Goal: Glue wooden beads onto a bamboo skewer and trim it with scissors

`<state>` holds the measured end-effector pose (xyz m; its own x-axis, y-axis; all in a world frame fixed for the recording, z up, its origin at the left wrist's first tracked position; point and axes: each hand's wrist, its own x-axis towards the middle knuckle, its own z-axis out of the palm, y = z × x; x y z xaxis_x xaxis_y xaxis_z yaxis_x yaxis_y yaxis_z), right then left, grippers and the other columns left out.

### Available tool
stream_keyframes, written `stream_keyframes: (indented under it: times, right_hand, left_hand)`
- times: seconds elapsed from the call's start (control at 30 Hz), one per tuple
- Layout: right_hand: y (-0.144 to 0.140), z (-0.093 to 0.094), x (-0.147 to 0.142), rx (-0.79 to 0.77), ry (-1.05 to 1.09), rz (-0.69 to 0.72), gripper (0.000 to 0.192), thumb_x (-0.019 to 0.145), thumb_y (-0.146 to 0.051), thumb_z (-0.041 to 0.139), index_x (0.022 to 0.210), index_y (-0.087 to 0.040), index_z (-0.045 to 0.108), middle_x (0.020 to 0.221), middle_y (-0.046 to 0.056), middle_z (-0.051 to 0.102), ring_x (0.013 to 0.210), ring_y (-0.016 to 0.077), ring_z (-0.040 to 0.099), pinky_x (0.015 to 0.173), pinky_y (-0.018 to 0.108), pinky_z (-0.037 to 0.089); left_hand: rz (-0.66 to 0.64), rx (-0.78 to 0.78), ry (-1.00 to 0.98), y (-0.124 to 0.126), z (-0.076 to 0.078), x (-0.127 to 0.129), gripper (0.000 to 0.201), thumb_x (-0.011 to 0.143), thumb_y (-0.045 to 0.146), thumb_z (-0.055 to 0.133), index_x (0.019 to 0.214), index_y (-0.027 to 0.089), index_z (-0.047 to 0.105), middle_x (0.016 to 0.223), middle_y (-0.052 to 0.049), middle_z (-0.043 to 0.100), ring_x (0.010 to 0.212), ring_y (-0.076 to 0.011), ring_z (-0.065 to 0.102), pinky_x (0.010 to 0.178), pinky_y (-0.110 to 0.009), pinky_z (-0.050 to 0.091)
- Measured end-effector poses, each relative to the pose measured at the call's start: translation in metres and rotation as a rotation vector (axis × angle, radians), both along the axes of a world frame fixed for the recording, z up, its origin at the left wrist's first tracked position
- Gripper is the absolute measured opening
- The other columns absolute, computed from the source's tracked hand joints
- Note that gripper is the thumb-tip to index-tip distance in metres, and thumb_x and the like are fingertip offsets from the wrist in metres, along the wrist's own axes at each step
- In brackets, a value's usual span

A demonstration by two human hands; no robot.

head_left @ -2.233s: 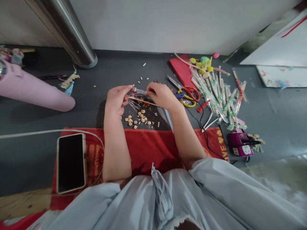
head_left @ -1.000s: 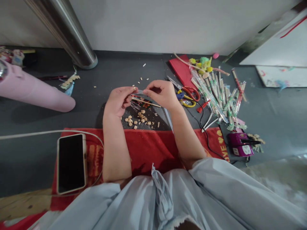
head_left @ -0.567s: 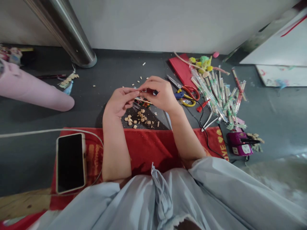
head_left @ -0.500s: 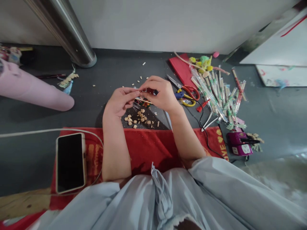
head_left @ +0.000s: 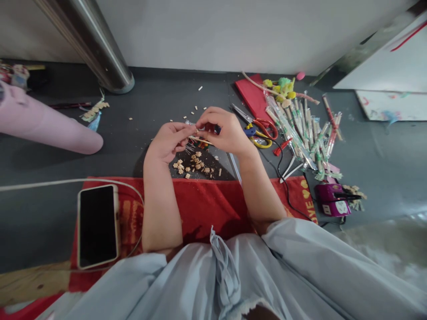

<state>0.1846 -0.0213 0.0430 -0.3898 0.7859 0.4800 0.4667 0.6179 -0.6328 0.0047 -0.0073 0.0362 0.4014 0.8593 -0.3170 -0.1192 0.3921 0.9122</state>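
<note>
Head view, listed by size. Grey floor [head_left: 160,98]: bears all items below. Steel post [head_left: 93,44]: rises at an angle from the floor, far left of the hands. Light blue garment [head_left: 233,275]: fills the lower edge, on the person. Pink padded roll [head_left: 50,129]: lies on the floor at far left. Red cloth [head_left: 207,204]: spread under both forearms. Phone [head_left: 98,226]: dark screen up, on the left end of the red cloth, a white cable [head_left: 66,182] curving around it. Heap of wrapped sticks [head_left: 307,129]: right of the hands, fanned out and overlapping. Red sheet [head_left: 250,95]: flat, just beyond the heap. Purple tool [head_left: 332,200]: near the right end of the cloth, a black cord running from it. Scissors [head_left: 258,129]: red and yellow handles, just right of the right hand. Left hand [head_left: 167,142]: fingers curled, tips pinched narrowly on one end of the thin wooden stick. Right hand [head_left: 223,131]: fingers bent close, tips pinched at the same spot, touching the left fingertips. Thin wooden stick [head_left: 200,139]: held just above the floor between both hands, running rightward under the right palm; a clear wrapper seems to sit at the pinch, too small to tell. Small tan wood bits [head_left: 191,165]: scattered on the floor directly under the hands.
</note>
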Motion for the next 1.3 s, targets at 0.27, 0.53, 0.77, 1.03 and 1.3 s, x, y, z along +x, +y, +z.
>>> stream_keyframes:
  times: [0.27, 0.53, 0.77, 1.03, 1.3]
  right_hand:
    - [0.002, -0.005, -0.001, -0.057, 0.153, 0.030, 0.019, 0.086, -0.035, 0.067, 0.086, -0.016, 0.065, 0.081, 0.000, 0.061, 0.068, 0.0071, 0.052, 0.060, 0.021, 0.041]
    - [0.004, -0.007, -0.003, -0.008, 0.148, 0.029, 0.021, 0.087, -0.038, 0.066, 0.086, -0.017, 0.069, 0.081, -0.001, 0.063, 0.067, 0.0067, 0.051, 0.062, 0.022, 0.041]
    - [0.001, -0.009, -0.012, 0.057, 0.202, -0.005, 0.025, 0.088, -0.042, 0.064, 0.084, -0.017, 0.067, 0.080, -0.001, 0.061, 0.067, 0.0067, 0.052, 0.061, 0.022, 0.041]
    - [-0.003, -0.007, -0.018, 0.109, 0.203, -0.028, 0.024, 0.090, -0.041, 0.061, 0.086, -0.017, 0.065, 0.082, -0.001, 0.061, 0.072, 0.0079, 0.054, 0.067, 0.024, 0.044]
    - [-0.006, -0.003, -0.021, 0.119, 0.198, -0.028, 0.033, 0.091, -0.048, 0.057, 0.084, -0.016, 0.064, 0.081, 0.000, 0.060, 0.071, 0.0080, 0.054, 0.066, 0.024, 0.045]
  left_hand:
    - [0.020, 0.032, -0.058, -0.001, 0.001, -0.001, 0.017, 0.063, 0.022, 0.078, 0.069, 0.012, 0.066, 0.048, 0.007, 0.040, 0.039, -0.0005, 0.030, 0.034, -0.012, 0.018]
    - [0.027, 0.033, -0.053, -0.002, 0.001, -0.002, 0.025, 0.061, 0.027, 0.082, 0.067, 0.012, 0.064, 0.050, 0.006, 0.043, 0.041, -0.0007, 0.032, 0.034, -0.013, 0.017]
    - [0.030, 0.026, -0.060, -0.003, 0.004, -0.003, 0.030, 0.060, 0.031, 0.085, 0.067, 0.013, 0.062, 0.051, 0.007, 0.044, 0.040, 0.0000, 0.033, 0.033, -0.012, 0.018]
    - [0.035, 0.046, -0.133, -0.004, 0.003, -0.004, 0.035, 0.054, 0.036, 0.088, 0.067, 0.014, 0.064, 0.051, 0.007, 0.046, 0.039, 0.0002, 0.034, 0.032, -0.012, 0.017]
    - [0.047, 0.021, -0.070, -0.004, 0.007, -0.003, 0.026, 0.063, 0.027, 0.084, 0.064, 0.015, 0.061, 0.049, 0.007, 0.045, 0.038, 0.0002, 0.032, 0.032, -0.013, 0.017]
